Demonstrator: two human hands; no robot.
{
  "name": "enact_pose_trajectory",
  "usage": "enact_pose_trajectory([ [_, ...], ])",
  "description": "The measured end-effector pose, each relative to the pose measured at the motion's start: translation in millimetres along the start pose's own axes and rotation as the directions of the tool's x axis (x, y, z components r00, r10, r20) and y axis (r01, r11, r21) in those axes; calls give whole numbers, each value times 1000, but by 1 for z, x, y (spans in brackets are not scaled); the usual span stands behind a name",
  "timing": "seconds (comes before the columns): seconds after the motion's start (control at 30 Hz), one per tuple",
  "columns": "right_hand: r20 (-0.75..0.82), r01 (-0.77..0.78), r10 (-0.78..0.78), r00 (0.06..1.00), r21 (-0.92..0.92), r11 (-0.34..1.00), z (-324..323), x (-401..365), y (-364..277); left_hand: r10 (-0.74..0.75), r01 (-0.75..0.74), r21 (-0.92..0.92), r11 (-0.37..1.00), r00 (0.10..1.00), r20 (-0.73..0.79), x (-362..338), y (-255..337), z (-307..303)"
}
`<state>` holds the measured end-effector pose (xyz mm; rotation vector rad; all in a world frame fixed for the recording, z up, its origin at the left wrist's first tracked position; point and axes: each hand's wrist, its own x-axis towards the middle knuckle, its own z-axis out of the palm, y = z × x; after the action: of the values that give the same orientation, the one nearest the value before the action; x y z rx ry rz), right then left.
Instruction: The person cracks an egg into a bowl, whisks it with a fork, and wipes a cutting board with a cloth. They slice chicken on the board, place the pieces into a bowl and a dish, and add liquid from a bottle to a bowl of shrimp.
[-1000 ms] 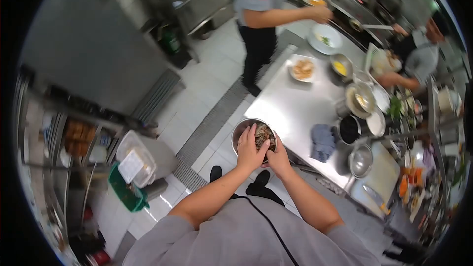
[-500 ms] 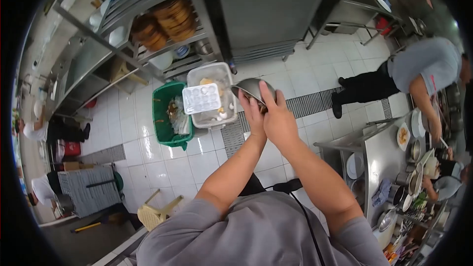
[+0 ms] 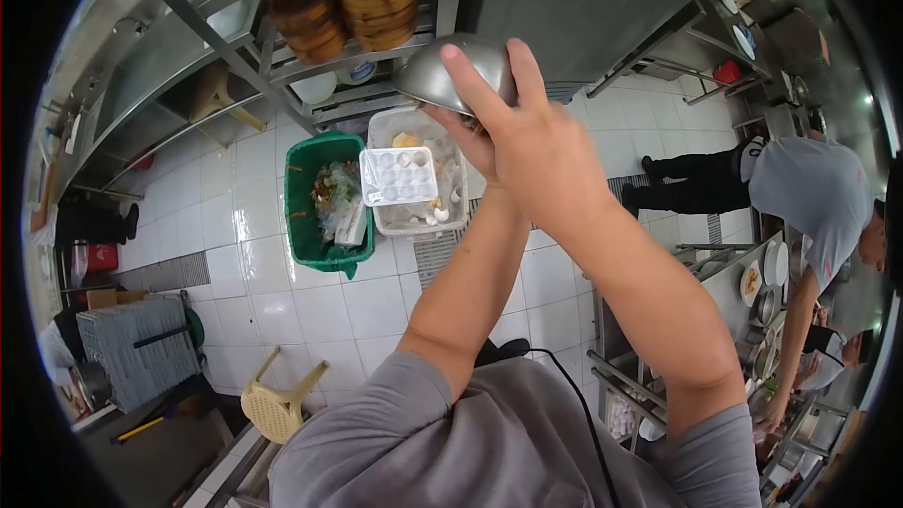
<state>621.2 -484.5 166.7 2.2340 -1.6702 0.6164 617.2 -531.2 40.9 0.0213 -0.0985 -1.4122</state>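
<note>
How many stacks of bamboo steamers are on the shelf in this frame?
2. The left stack and the right stack stand side by side on the metal shelf, just left of the bowl. Others may be hidden behind the bowl.

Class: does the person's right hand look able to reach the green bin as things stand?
Probably not at once: the right hand grips the tilted steel bowl with the left hand, well above the green bin, though nothing blocks the way.
</note>
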Motion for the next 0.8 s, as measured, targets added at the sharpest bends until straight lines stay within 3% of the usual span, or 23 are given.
enact_pose_trajectory([
  [0.2, 4, 107, -108, 994, -83, 991, -48, 38, -6, -32, 33, 43, 999, 999, -32, 19, -5, -2],
  [0.33, -23, 66, -72, 997, -179, 982, -58, 46, -10, -51, 58, 105, 993, 996, -68, 19, -8, -13],
  [0.47, -25, 40, -45, 999, -150, 988, -36, 35, 3, -24, 44, 209, 977, 995, -97, 19, 2, -31],
  [0.53, -76, -81, 100, 992, 219, 972, -5, 15, 20, 26, 10, 396, 918, 996, -86, 29, 10, -48],
  [0.57, -23, -229, 254, 967, 352, 907, 15, -4, 26, 71, -38, 554, 831, 997, -38, 34, 17, -59],
  [0.6, 105, -434, 444, 890, 498, 751, 33, -28, 32, 85, -99, 723, 683, 995, 56, 32, 23, -71],
  [0.63, 142, -503, 530, 836, 586, 635, 70, -60, 45, 19, -169, 857, 486, 983, 183, 27, 29, -82],
  [0.67, 111, -457, 581, 806, 741, 492, 96, -93, 54, -152, -307, 935, 178, 930, 335, 11, 25, -79],
  [0.7, 447, -676, 656, 608, 724, 134, 82, -120, 60, -352, -500, 859, -112, 828, 436, -14, 37, -81],
  [0.77, 681, -664, 650, 339, 662, -347, 87, -187, 67, -602, -478, 835, -272, 762, 240, -69, 36, -98],
  [0.8, 665, -644, 687, 291, 667, -373, 93, -230, 65, -657, -452, 869, -200, 720, 223, -93, 37, -106],
])
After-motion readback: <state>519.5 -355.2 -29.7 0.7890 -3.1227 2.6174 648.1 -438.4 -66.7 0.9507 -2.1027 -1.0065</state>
